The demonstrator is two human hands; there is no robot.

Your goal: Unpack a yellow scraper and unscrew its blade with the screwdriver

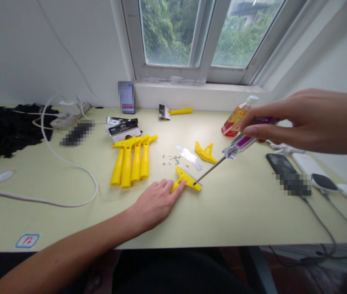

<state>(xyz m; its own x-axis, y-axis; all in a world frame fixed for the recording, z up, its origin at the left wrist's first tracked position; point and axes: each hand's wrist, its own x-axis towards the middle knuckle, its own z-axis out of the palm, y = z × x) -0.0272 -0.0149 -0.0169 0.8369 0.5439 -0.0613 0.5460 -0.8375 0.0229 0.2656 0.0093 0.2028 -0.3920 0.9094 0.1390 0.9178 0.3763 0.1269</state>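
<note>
Slipping could be caused by the slant of the screwdriver (pixel 232 150), gripped in the right hand (pixel 298 119); the left hand (pixel 155 205), clasped on the yellow scraper (pixel 185 177), could be jabbed.

Scraper (pixel 188 178) mid-frame: plain yellow. Screwdriver (pixel 228 153) right of centre: clear-and-purple handle, grey shaft (pixel 211 169). Four scraper handles (pixel 126 167) left of centre: also yellow. Bottle (pixel 233 122) upper right: yellow-orange, red, white cap (pixel 253 99). Table (pixel 246 212): pale yellow-green. Tag (pixel 27 241) lower left: blue-bordered, red writing.
</note>
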